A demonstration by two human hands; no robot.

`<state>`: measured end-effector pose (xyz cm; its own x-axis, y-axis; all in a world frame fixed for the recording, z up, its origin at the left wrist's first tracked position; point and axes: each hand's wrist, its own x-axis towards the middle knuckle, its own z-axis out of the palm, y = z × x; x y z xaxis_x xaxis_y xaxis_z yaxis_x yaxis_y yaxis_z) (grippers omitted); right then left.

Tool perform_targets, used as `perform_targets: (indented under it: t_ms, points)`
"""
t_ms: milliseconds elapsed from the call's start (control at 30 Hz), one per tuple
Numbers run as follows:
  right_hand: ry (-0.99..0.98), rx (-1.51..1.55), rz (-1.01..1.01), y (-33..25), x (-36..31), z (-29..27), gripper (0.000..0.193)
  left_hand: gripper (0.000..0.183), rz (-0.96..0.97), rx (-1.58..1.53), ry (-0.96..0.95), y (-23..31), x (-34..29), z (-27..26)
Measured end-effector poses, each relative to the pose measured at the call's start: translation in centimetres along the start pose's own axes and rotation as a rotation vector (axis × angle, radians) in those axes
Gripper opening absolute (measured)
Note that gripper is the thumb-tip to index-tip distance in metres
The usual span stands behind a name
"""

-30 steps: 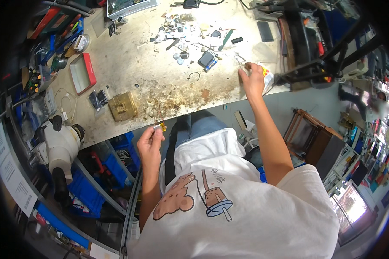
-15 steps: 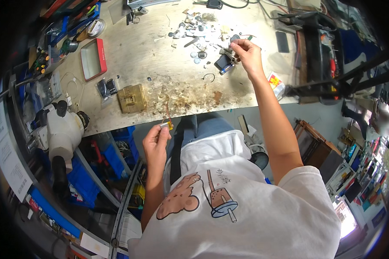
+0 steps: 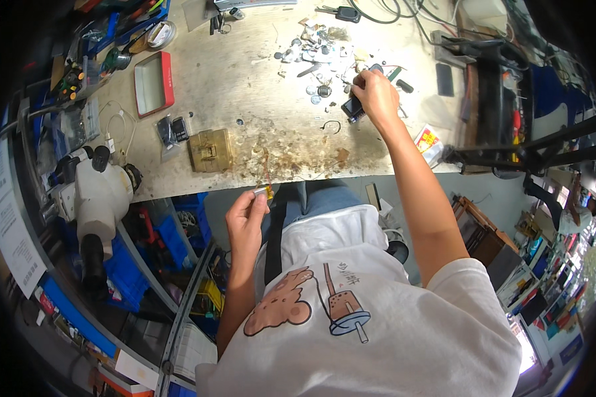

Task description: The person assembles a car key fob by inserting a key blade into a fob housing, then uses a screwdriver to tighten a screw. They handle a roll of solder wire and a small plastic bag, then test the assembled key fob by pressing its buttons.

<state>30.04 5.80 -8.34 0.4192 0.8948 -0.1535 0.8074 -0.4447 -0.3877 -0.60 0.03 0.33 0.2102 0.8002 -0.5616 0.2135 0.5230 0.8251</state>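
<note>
dark device (image 3: pixel 352 108) under right hand (image 3: pixel 376 98), small part (image 3: pixel 263 192) pinched in left hand (image 3: pixel 246 218)

Left hand (image 3: pixel 246 218) raised near the chest, fingers pinched together, elbow bent. Right arm stretched far forward, right hand (image 3: pixel 375 96) curled palm down, fingers closed.

**Open middle, crowded edges**

Your widest free stretch is the bare middle of the workbench (image 3: pixel 245 73), between the red tray (image 3: pixel 153 83) and the heap of small parts (image 3: pixel 321 53). Nearer you, the tan square block (image 3: pixel 210 149) and the two small dark devices (image 3: pixel 172 129) just beside it narrow the front edge. The far left is walled by the tool rack (image 3: pixel 93 63); the microscope (image 3: pixel 96 198) stands below the left front corner. On the right, the black stand (image 3: pixel 503 99) closes the way.
</note>
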Motion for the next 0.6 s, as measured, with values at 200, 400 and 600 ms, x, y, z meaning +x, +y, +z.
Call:
perform_targets:
  t_ms: [200,400,600]
  points:
    - [0.011,0.437,0.066,0.4,1.6,-0.7,0.023,0.019,0.013,-0.011,0.01,0.8,0.0,0.4]
    - [-0.376,0.959,0.355,2.0,0.2,-1.8,0.024,0.019,-0.003,-0.034,0.007,0.5,0.1,0.1]
    - [-0.594,1.693,0.464,2.9,-1.9,-2.9,0.031,0.019,0.024,-0.029,0.006,0.6,0.1,0.7]
